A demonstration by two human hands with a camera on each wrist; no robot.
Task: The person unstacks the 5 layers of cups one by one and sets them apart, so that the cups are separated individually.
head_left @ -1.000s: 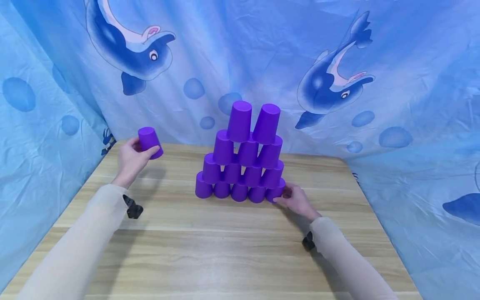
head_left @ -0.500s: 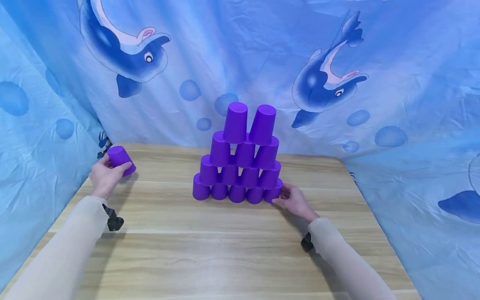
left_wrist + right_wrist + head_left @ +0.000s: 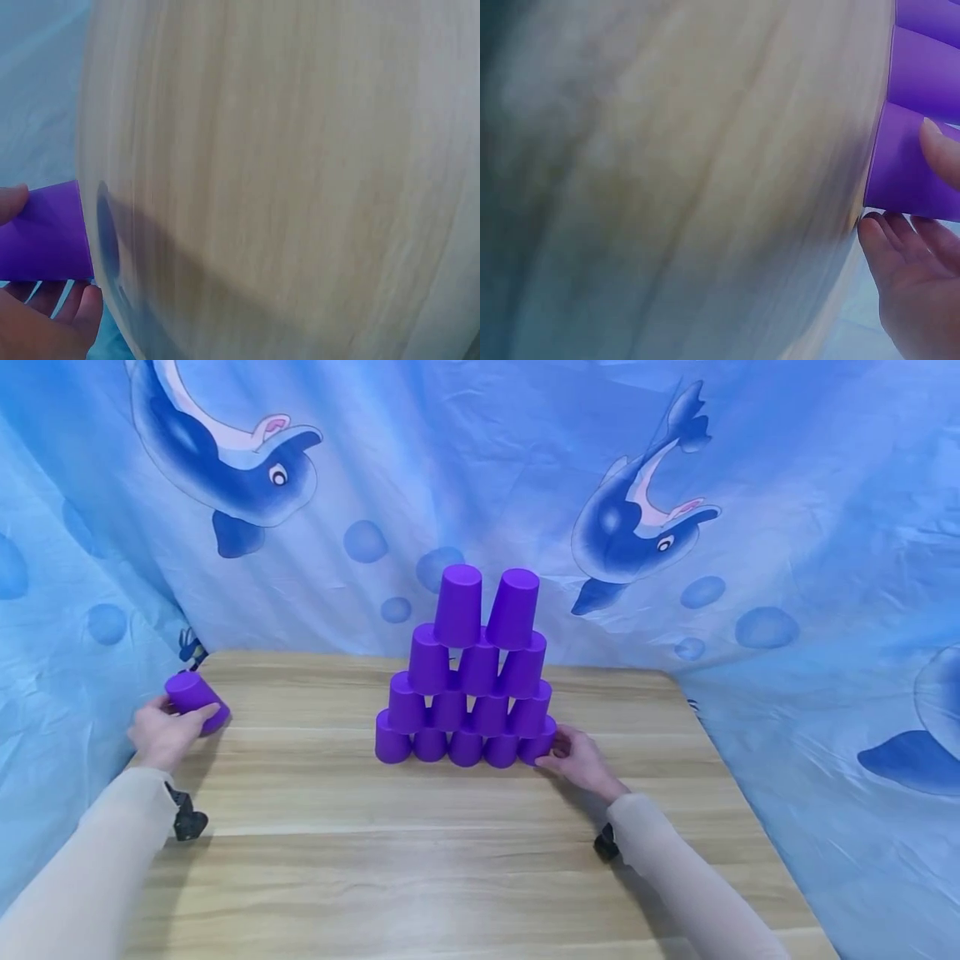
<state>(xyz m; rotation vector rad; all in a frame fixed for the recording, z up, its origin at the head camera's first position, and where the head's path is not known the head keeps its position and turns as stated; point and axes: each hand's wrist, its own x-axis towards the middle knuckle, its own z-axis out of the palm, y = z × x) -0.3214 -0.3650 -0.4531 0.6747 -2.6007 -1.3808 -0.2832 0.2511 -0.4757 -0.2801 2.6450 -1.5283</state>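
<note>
At the table's far left, my left hand (image 3: pixel 167 732) holds an upside-down purple cup (image 3: pixel 197 700) between thumb and fingers. In the left wrist view this cup (image 3: pixel 49 234) has its rim close to the tabletop; whether it touches I cannot tell. A pyramid of upside-down purple cups (image 3: pixel 478 670) stands mid-table in stacked rows, with two cups side by side on top. My right hand (image 3: pixel 583 763) grips the bottom row's rightmost cup (image 3: pixel 536 747), its thumb on the front and fingers round the outer side, as the right wrist view of that cup (image 3: pixel 900 169) shows.
The cups stand on a wood-grain table (image 3: pixel 420 868). A blue curtain (image 3: pixel 495 460) printed with dolphins rises behind it and along both sides. A small black camera (image 3: pixel 189 818) is strapped at my left wrist, another camera (image 3: pixel 606 843) at my right.
My left hand has carried its cup leftward and down, away from the pyramid to the table's left side. The right hand stays at the corner cup, and the pyramid keeps its shape.
</note>
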